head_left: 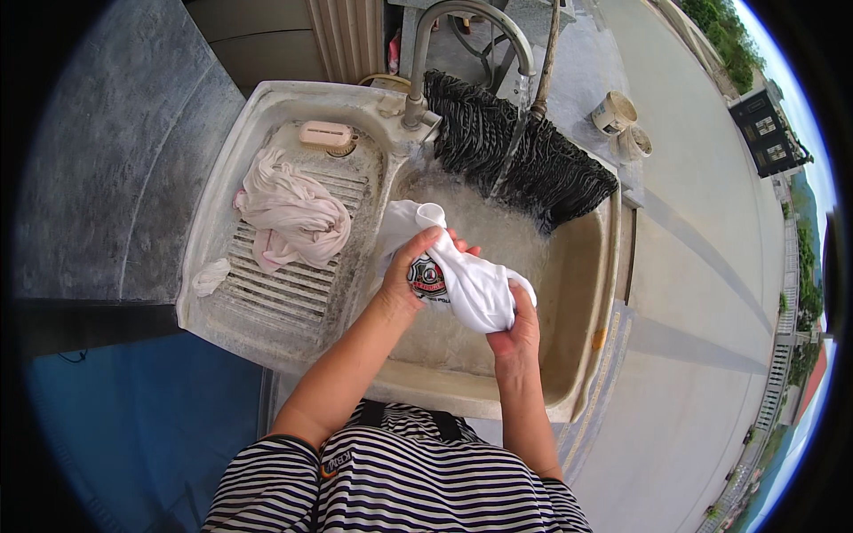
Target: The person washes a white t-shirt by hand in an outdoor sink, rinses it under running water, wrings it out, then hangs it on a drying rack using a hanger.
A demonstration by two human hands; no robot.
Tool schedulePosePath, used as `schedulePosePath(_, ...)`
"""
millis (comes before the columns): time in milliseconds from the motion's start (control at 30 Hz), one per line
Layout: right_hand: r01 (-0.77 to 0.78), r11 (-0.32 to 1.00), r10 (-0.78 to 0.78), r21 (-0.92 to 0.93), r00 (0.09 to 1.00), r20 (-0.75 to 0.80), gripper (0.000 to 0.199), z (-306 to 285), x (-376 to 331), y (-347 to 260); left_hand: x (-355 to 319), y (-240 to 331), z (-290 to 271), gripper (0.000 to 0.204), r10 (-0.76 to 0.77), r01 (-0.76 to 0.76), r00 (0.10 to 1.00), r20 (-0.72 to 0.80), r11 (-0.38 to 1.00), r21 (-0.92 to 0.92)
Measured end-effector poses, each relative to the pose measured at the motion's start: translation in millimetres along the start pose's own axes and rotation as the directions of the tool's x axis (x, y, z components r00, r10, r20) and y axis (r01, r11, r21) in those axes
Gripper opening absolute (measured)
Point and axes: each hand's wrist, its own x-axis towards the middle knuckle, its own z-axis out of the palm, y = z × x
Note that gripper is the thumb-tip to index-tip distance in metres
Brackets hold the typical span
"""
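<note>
Both hands work a white garment (462, 280) over the basin of a stone sink (586, 293), just in front of the running tap (471, 35). The left hand (410, 271) has its grip clenched around the cloth's upper bunch, beside a round printed emblem, and the right hand (515, 330) grasps the lower twisted end from beneath. The cloth looks soaked, so it is likely heavy for its size, limp and a little slippery; a full fist around a gathered bunch should hold better than a pinch at a loose hem. Room is tight behind, where a black-bristled broom (524, 155) leans across the basin's far rim. To the left, the ribbed washboard (284, 284) already carries a pink garment (298, 218), a small white wad (211, 275) and a soap bar (325, 134).
</note>
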Motion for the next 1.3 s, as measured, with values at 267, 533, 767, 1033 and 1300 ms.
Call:
schedulePosePath(267,0.844,-0.399,-0.486,-0.357,0.136,0.864,0.029,48,-25,12,26,-8,-4,0.026,-0.292,0.329,0.899,-0.326,0.942,0.066)
schedulePosePath(533,0.596,-0.678,0.356,0.431,-0.247,0.901,0.016,27,-1,21,40,-12,14,0.024,-0.417,0.553,0.812,-0.409,0.773,0.309)
schedulePosePath(767,-0.001,-0.659,0.751,0.752,-0.056,0.658,0.026,-4,44,69,47,-33,-25,0.046,-0.217,0.673,0.726,-0.653,0.423,0.607)
schedulePosePath(1033,0.4,-0.576,0.723,0.713,-0.157,0.672,0.034,18,34,28,23,5,-26,0.02,0.078,0.175,0.899,-0.431,0.838,0.517)
schedulePosePath(1300,0.899,0.198,-0.23,-0.391,0.43,0.873,0.066,111,64,-21,-63,132,24,0.017,0.446,-0.36,0.858,-0.255,0.877,0.318)
